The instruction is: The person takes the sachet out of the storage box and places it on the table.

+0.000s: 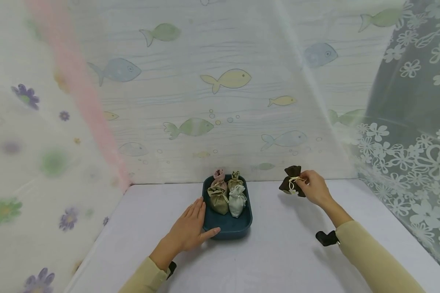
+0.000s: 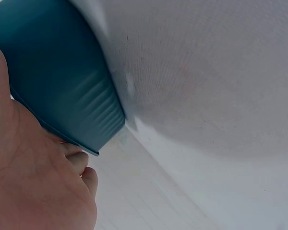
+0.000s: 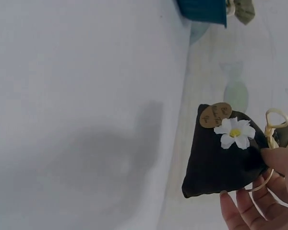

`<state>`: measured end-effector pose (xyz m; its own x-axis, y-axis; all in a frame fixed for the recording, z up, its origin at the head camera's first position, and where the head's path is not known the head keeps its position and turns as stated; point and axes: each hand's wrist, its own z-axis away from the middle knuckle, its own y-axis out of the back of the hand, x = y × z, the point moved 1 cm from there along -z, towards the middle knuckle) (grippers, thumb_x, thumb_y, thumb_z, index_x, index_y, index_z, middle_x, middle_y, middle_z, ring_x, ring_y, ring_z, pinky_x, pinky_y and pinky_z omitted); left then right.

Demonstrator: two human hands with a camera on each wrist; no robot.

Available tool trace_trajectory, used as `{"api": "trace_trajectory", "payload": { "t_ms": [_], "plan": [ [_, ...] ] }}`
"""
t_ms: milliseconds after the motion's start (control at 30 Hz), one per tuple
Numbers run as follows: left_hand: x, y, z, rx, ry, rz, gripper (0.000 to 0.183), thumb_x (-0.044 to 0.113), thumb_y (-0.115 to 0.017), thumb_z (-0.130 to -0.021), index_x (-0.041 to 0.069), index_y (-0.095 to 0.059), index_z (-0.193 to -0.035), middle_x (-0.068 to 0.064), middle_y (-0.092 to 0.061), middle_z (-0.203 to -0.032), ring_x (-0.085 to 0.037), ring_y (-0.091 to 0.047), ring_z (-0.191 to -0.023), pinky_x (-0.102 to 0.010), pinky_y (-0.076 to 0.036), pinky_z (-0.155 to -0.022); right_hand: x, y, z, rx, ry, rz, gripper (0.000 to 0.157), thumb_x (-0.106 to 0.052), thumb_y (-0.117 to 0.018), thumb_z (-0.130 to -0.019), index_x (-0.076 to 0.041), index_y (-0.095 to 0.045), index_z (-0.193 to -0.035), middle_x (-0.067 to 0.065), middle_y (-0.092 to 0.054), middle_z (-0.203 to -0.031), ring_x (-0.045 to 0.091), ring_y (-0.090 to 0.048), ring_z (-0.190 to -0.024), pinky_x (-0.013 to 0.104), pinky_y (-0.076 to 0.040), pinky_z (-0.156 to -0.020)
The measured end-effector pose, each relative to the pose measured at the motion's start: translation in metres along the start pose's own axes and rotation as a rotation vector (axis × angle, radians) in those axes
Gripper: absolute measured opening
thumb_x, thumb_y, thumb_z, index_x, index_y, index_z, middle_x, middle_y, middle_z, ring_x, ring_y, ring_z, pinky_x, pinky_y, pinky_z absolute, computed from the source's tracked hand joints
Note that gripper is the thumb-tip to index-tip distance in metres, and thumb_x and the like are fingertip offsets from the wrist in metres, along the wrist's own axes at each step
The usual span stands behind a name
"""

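Observation:
My right hand [image 1: 315, 188] pinches a dark brown drawstring pouch [image 1: 292, 181] by its tied neck, above the table on the right. In the right wrist view, the pouch [image 3: 221, 165] shows a white flower, a small tan label and a cream cord bow. My left hand [image 1: 188, 228] rests against the left side of a dark teal plastic bin [image 1: 225, 235], its fingers straight along the rim and its thumb out by the near corner. Inside the bin stand a pink pouch [image 1: 220, 179], an olive pouch [image 1: 218, 203], a pale grey pouch [image 1: 237, 201] and a tan patterned pouch [image 1: 235, 182].
A white cloth covers the table [image 1: 275, 252]. Behind it hangs a pale curtain [image 1: 227, 122] printed with fish, close to the table's far edge. Floral sheer curtains [image 1: 421, 195] stand along the right side, and a flower-printed one [image 1: 40, 162] along the left.

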<state>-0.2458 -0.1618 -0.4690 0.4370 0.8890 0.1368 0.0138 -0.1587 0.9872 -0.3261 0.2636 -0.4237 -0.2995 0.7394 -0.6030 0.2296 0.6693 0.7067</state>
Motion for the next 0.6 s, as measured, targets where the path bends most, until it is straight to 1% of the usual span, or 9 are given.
{"api": "trace_trajectory", "payload": {
  "t_ms": [67,267,467,533,600],
  "plan": [
    [0.001,0.002,0.0,-0.008,-0.001,0.005,0.108,0.081,-0.033,-0.096,-0.006,-0.023,-0.16,-0.021,-0.013,-0.169,-0.034,-0.013,-0.157,-0.05,-0.019,-0.125,0.004,0.0,-0.002,-0.003,-0.018,0.011,0.025,-0.005,-0.06,-0.099,0.015,-0.06,-0.114,0.028,-0.061,-0.106,0.038,-0.059,-0.095,0.042,-0.048,-0.076],
    [0.001,0.002,0.0,-0.019,0.001,0.008,0.109,0.081,-0.033,-0.095,-0.006,-0.023,-0.159,-0.021,-0.012,-0.169,-0.035,-0.013,-0.157,-0.049,-0.018,-0.126,0.016,0.0,-0.004,-0.023,-0.076,0.018,0.029,-0.008,-0.057,-0.101,0.015,-0.058,-0.117,0.03,-0.059,-0.11,0.041,-0.059,-0.098,0.048,-0.051,-0.078],
    [0.001,0.002,0.0,-0.022,0.0,-0.001,0.109,0.082,-0.032,-0.095,-0.006,-0.024,-0.159,-0.021,-0.012,-0.169,-0.034,-0.013,-0.157,-0.049,-0.018,-0.126,0.03,-0.002,-0.004,-0.013,-0.098,0.036,0.028,-0.009,-0.056,-0.101,0.016,-0.058,-0.116,0.031,-0.059,-0.108,0.041,-0.059,-0.096,0.044,-0.05,-0.074],
    [0.001,0.003,0.0,-0.023,-0.002,0.0,0.11,0.082,-0.032,-0.095,-0.006,-0.024,-0.159,-0.021,-0.012,-0.169,-0.034,-0.013,-0.157,-0.049,-0.018,-0.126,0.034,-0.002,-0.003,-0.018,-0.11,0.041,0.029,-0.008,-0.056,-0.101,0.016,-0.058,-0.116,0.031,-0.06,-0.108,0.042,-0.06,-0.096,0.046,-0.051,-0.075],
    [0.001,0.004,0.0,-0.024,-0.004,0.001,0.109,0.082,-0.032,-0.095,-0.006,-0.023,-0.16,-0.021,-0.012,-0.169,-0.034,-0.013,-0.157,-0.049,-0.018,-0.126,0.036,-0.003,-0.003,-0.046,-0.124,0.04,0.03,-0.008,-0.056,-0.101,0.017,-0.058,-0.116,0.033,-0.06,-0.109,0.043,-0.06,-0.097,0.05,-0.052,-0.076]
  ]
}}
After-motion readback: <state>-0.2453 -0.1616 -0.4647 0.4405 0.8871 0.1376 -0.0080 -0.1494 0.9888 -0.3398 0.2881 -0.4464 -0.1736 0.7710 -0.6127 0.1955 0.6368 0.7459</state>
